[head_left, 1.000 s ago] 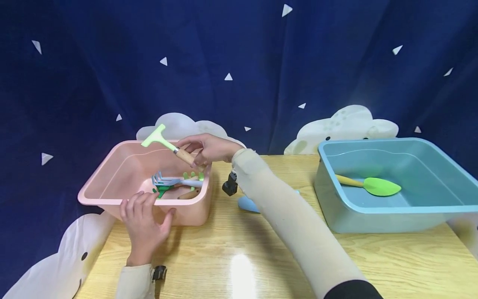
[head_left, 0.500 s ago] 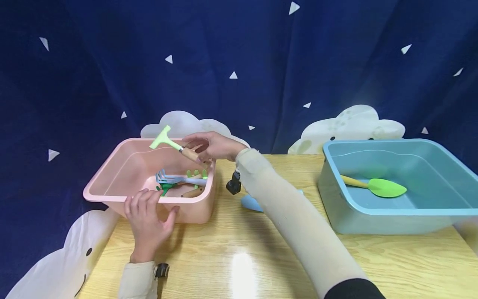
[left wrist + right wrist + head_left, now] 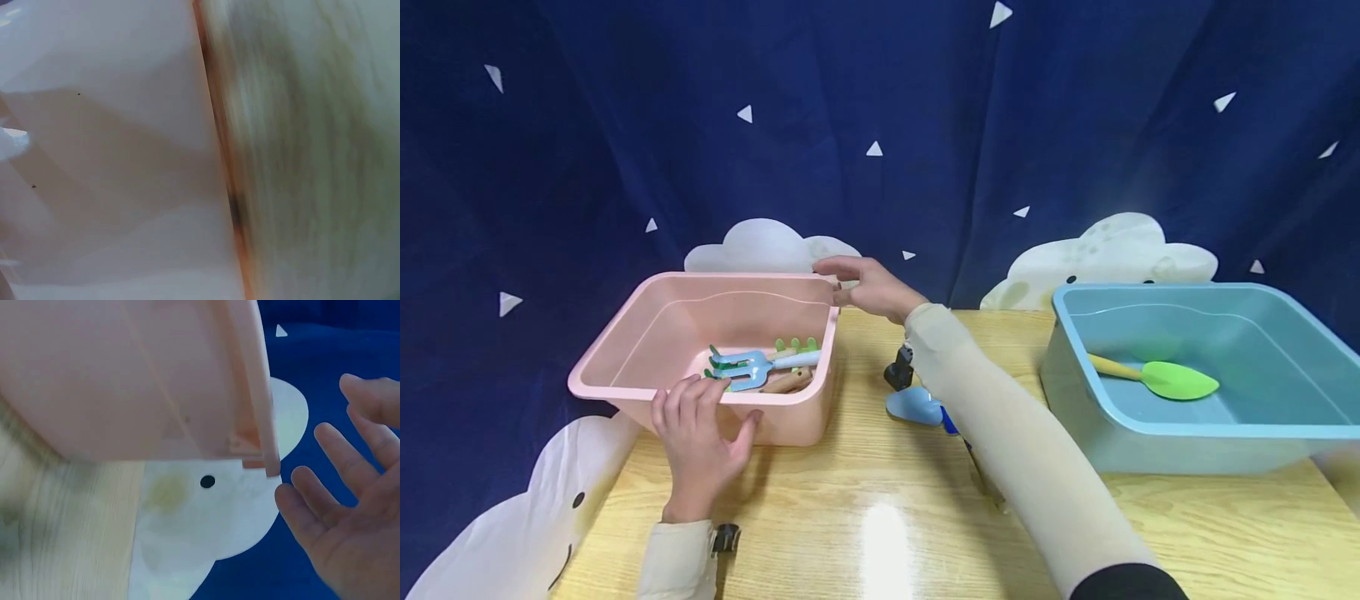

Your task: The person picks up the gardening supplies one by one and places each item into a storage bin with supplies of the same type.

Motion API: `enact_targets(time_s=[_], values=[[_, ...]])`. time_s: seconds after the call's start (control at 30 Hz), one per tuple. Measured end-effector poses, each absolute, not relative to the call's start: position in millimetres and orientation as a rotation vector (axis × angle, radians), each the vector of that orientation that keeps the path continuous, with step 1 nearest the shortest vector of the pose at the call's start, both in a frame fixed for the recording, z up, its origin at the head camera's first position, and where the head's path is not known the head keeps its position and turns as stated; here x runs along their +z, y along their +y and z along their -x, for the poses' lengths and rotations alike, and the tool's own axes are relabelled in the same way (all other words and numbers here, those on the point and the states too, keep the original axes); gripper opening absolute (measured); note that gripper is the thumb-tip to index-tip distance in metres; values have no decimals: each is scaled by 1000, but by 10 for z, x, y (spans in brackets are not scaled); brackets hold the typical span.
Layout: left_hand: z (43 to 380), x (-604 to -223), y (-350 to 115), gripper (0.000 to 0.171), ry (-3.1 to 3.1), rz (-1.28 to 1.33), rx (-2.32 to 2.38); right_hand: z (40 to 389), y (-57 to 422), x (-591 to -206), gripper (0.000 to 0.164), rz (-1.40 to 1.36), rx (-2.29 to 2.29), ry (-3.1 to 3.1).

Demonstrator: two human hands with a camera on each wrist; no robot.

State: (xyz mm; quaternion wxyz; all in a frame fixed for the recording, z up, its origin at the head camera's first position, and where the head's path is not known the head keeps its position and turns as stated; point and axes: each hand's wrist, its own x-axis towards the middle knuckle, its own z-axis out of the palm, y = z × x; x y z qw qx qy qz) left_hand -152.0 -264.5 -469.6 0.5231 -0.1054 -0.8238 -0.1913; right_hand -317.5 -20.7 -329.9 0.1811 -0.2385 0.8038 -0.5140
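Note:
In the head view, my left hand (image 3: 700,442) grips the front rim of a pink bin (image 3: 617,367), fingers over the edge and thumb along the outer wall. In the left wrist view, the wall (image 3: 125,144) fills the left side. My right hand (image 3: 876,287) is beside the bin's back right corner, holding nothing. Its spread fingers (image 3: 340,453) show in the right wrist view, apart from the rim. Inside the pink bin lie a light blue hand fork (image 3: 752,369), light green prongs (image 3: 796,343), a wooden handle (image 3: 786,382) and dark green prongs partly under the fork.
A blue bin (image 3: 1105,450) stands at the right, holding a green trowel (image 3: 1180,380) with a yellow handle. On the table (image 3: 820,517) between the bins lies a light blue tool head (image 3: 913,405), its rest hidden by my right sleeve. A dark blue curtain (image 3: 820,75) hangs behind.
My right hand has let go of the light green T-shaped tool with the wooden handle over the pink bin and moved right. The blue fork inside has turned. My left hand stays on the rim.

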Motion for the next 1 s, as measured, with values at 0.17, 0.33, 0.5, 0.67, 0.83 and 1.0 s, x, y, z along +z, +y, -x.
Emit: enact_targets(time_s=[0.17,0.33,0.5,0.67,0.83,1.0], values=[[1518,-4693,-2632,56,-1974,264,-458,3162,-50,-3283,54,643,-1417,2331],[1527,-4682,-2627,56,-1953,265,-448,3163,101,-3257,54,674,-1348,2376],[1522,-4679,-2623,56,-1954,262,-439,3181,273,-3313,52,743,-1258,2422],[1502,-4685,-2627,57,-1966,256,-445,3132,406,-3388,48,774,-1191,2469],[1499,-4691,-2619,56,-1954,257,-454,2949,484,-3415,43,839,-1166,2574],[1498,-4678,-2597,56,-1957,261,-460,2746,646,-3528,39,855,-1261,2601]])
